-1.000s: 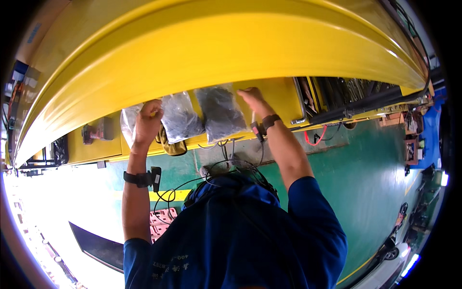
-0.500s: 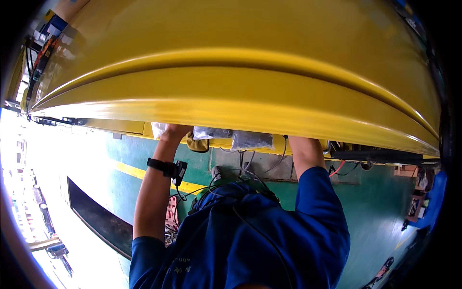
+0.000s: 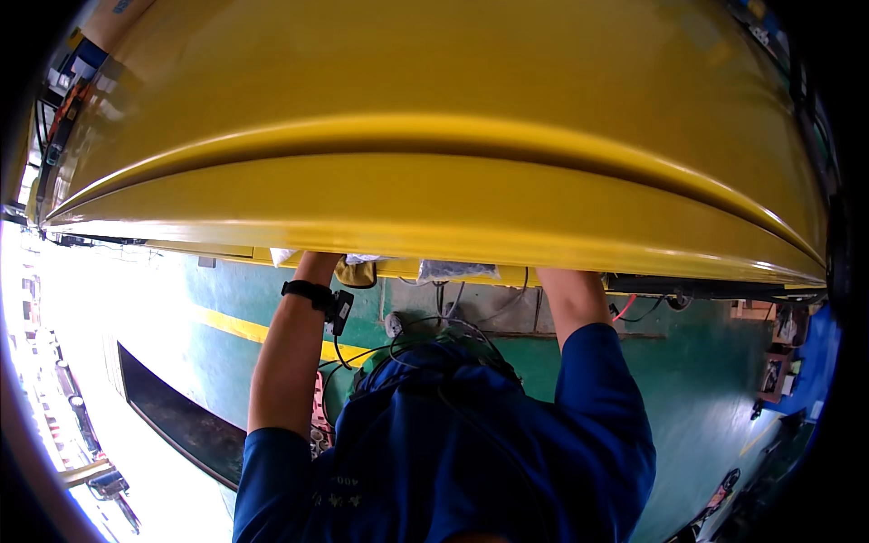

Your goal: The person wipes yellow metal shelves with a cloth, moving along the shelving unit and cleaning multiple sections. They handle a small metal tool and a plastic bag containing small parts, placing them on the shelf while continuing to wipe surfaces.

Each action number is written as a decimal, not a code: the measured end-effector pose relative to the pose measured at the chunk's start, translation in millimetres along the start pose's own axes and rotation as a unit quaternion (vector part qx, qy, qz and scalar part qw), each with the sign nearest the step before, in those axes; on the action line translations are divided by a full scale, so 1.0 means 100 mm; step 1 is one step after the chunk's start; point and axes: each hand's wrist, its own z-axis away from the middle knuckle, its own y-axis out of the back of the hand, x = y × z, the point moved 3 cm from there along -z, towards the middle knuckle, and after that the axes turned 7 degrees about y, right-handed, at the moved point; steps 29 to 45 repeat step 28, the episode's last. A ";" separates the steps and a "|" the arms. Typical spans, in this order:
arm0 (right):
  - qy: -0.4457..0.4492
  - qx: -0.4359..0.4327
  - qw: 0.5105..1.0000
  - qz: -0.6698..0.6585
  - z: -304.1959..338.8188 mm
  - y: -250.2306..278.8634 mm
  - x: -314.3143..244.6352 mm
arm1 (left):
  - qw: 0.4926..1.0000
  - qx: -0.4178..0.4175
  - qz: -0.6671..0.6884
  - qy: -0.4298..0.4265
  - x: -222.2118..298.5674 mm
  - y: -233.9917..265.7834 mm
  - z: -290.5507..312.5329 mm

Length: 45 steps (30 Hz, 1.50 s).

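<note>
Reaching up, we lose both hands behind the yellow panel (image 3: 434,195); each grip cannot be told. Clear plastic bags (image 3: 457,269) peek out at its lower edge between our forearms.

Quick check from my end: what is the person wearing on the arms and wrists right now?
Both arms wear short dark blue sleeves: the left sleeve and the right sleeve end above the elbows, leaving the forearms bare. A black wrist strap circles the left wrist, carrying a small black device with a thin black cable hanging from it. Both hands are hidden behind the yellow panel.
</note>
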 end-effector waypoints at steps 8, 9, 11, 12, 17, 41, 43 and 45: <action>0.070 -0.043 0.997 -0.003 -0.22 0.21 -0.38 | 0.998 -0.030 0.051 0.018 -0.08 -0.09 -0.16; 0.084 -0.056 0.995 0.001 -0.25 0.26 -0.46 | 0.997 -0.034 0.062 0.022 -0.05 -0.08 -0.17; 0.110 -0.096 0.989 0.015 -0.36 0.31 -0.65 | 0.995 -0.046 0.078 0.040 -0.11 -0.14 -0.18; 0.124 -0.121 0.985 0.025 -0.41 0.33 -0.77 | 0.994 -0.051 0.086 0.052 -0.18 -0.17 -0.15; 0.184 -0.247 0.947 0.096 -0.45 0.35 -1.43 | 0.980 -0.113 -0.008 0.166 -0.89 -0.53 0.00; 0.208 -0.270 0.939 -0.047 -0.73 -0.30 -0.95 | 0.954 -0.126 0.026 0.273 -0.84 -0.49 0.36; 0.208 -0.270 0.939 -0.047 -0.73 -0.30 -0.95 | 0.954 -0.126 0.026 0.273 -0.84 -0.49 0.36; 0.208 -0.270 0.939 -0.047 -0.73 -0.30 -0.95 | 0.954 -0.126 0.026 0.273 -0.84 -0.49 0.36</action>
